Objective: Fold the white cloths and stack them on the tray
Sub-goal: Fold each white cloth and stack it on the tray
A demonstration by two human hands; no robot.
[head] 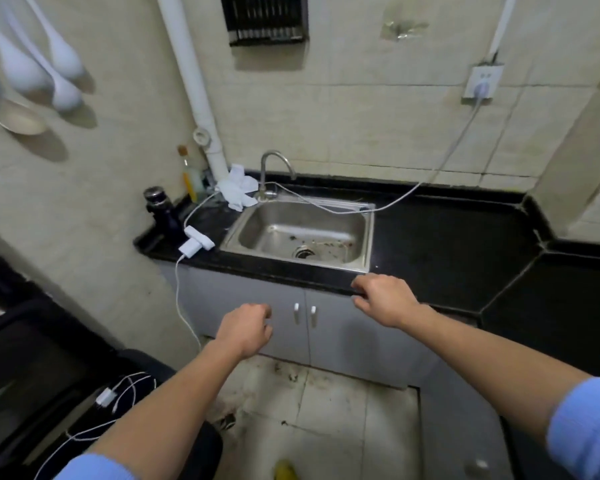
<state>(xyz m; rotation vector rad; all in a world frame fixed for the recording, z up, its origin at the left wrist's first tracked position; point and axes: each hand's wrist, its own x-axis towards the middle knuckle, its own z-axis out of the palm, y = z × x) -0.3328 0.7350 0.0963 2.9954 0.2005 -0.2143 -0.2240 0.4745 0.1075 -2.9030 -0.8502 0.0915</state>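
Observation:
A crumpled pile of white cloths (238, 188) lies on the black counter behind the sink's left corner, beside the tap. No tray is in view. My left hand (245, 329) hangs in the air in front of the grey cabinet doors, fingers loosely curled, holding nothing. My right hand (385, 297) is stretched out at the counter's front edge below the sink, fingers relaxed and empty. Both hands are well short of the cloths.
A steel sink (369, 237) with a curved tap (274, 168) is set in the black counter (447, 244). White chargers (196, 242) with cables, a dark flask (161, 213) and a bottle (187, 174) crowd the counter's left end. Ladles (25, 77) hang on the left wall.

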